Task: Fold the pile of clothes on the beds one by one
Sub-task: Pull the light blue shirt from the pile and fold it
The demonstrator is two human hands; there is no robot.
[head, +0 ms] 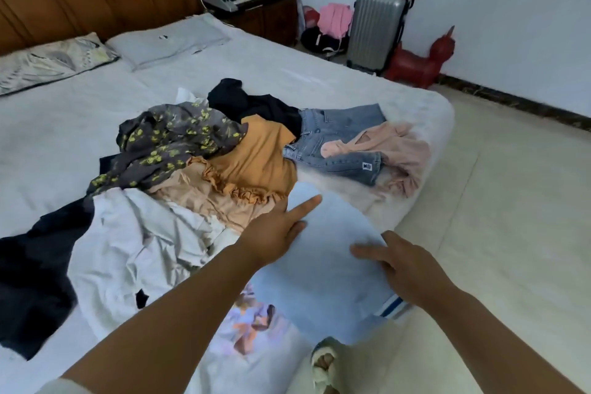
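I have the light blue garment (323, 269) spread flat at the foot corner of the bed (64, 144), just in front of the unfolded pile (204, 150). My left hand (278, 227) lies open on the garment's far-left edge, fingers straight and pressing, where it meets the orange ruffled top (256, 157). My right hand (403, 265) rests open on the near-right side, fingers spread, close to the striped hem (395, 305) that hangs toward the bed's edge. To do this step well, I judge I should smooth outward from the middle with both palms, keeping the cloth taut so no crease gets trapped, and line up the edges squarely before turning one side over. The denim shorts (339, 137) and pink top (399, 150) lie behind the blue garment; I should keep the cloth from sliding into them or off the corner.
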